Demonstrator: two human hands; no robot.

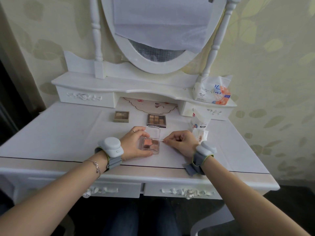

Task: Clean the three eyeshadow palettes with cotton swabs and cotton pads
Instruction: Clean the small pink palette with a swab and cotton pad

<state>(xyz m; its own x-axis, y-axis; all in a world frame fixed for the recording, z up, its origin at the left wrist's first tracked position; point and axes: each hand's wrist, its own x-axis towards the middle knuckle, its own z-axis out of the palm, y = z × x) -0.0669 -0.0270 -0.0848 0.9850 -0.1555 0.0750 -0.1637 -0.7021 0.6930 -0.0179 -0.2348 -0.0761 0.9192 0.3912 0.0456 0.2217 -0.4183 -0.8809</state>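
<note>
The tissue pack (212, 92) carries printed characters too small and blurred to read.

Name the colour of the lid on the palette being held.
Clear, colourless lid, seen in the head view.

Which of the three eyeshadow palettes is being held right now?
The clear-cased palette with peach shades, nearest the person, gripped by the left hand; the two brown palettes behind lie untouched.
</note>
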